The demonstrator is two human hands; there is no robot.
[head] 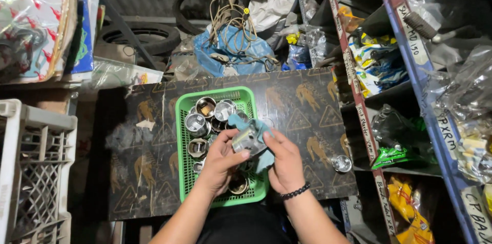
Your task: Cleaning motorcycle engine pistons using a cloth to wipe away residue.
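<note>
While the left hand [221, 158] grips a shiny metal piston [247, 140] from below, the right hand [285, 164] clamps it from the other side with a teal rag [256, 130] tucked behind, so it looks like a wipe-down hold. All of that sits right above the green basket [182, 136], which is stuffed with more pistons [198, 124], handy for swapping. One lone piston [342, 163] stands apart on the dark printed board [143, 172], near the parts shelf [359, 105]. White crate [36, 172] off left.
</note>
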